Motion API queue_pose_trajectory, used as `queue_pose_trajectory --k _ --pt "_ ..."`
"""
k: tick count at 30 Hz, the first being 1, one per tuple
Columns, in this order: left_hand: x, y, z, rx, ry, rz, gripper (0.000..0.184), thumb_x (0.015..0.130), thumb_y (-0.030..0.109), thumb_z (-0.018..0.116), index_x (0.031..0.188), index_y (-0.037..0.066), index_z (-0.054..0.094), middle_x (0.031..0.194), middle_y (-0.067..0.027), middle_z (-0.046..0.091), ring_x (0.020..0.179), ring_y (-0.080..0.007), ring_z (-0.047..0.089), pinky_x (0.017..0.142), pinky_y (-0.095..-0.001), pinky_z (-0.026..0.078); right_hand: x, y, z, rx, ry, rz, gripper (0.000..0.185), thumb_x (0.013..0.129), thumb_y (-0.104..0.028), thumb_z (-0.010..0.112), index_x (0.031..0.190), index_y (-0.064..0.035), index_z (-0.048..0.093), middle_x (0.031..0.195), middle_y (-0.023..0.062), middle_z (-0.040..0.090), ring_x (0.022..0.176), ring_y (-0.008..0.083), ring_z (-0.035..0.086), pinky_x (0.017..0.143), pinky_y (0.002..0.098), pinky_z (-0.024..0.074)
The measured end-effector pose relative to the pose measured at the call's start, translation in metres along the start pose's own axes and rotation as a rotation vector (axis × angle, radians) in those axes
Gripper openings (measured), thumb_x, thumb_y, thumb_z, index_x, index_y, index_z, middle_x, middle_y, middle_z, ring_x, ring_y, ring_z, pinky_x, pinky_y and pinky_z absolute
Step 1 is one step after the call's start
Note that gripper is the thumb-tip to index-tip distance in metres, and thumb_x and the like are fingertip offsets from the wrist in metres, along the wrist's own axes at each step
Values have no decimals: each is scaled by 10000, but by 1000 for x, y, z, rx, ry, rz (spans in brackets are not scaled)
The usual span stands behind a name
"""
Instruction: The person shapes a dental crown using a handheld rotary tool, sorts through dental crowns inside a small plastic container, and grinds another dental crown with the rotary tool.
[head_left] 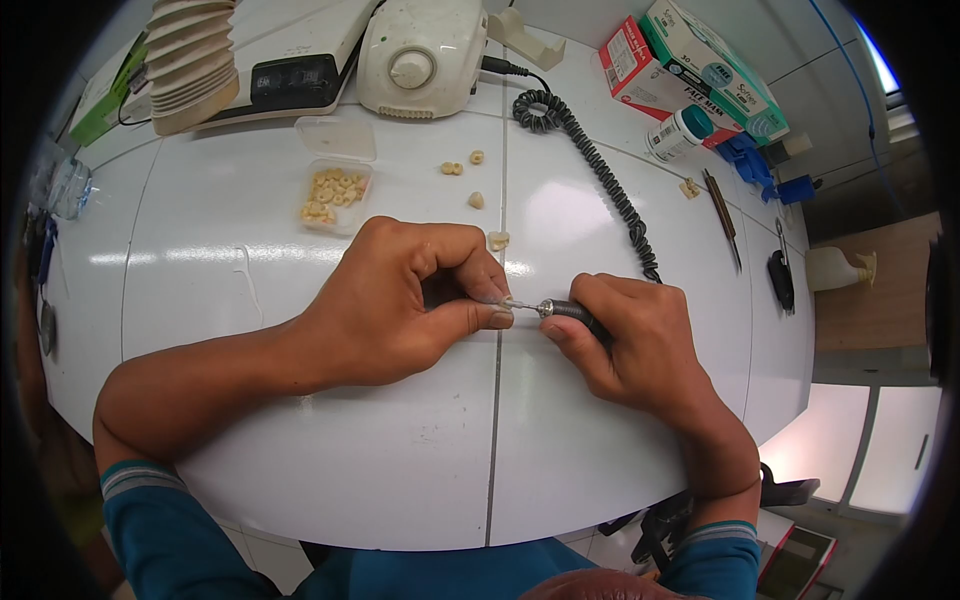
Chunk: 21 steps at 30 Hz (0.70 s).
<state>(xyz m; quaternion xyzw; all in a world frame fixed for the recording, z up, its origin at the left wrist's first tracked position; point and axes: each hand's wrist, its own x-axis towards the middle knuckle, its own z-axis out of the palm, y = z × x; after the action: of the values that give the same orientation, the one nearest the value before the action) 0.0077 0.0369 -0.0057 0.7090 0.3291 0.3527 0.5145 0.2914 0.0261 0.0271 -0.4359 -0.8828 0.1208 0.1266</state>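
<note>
My right hand [640,335] is wrapped round a dark rotary handpiece [573,313], its metal bit pointing left. Between the thumb and index finger of my left hand [405,300] is a small pale tooth-like piece [507,302], mostly covered by the fingertips. The bit's end meets or nearly meets this piece; contact cannot be made out. Just beyond my left fingers lies another tooth-coloured piece [499,240]. Farther back are a single pale crown [476,200] and a joined pair of crowns [452,168].
A clear lidded box [340,215] holds many tooth-coloured pieces. Behind it stands a control unit [415,60] with a dial, and a coiled black cord [610,170] runs across the table. At right are a white bottle [680,133], face mask boxes [690,75] and a thin brown-handled tool [722,215].
</note>
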Motion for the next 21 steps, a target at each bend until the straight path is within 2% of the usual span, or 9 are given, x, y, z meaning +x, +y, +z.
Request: queue_pose_trajectory --k 21 --pt "0 1 0 -15 3 1 149 930 -53 876 945 -17 732 1067 -157 812 990 -174 799 849 -300 643 2 0 -3 14 -23 -2 448 1035 -465 806 837 -91 658 659 73 635 566 313 641 518 458 447"
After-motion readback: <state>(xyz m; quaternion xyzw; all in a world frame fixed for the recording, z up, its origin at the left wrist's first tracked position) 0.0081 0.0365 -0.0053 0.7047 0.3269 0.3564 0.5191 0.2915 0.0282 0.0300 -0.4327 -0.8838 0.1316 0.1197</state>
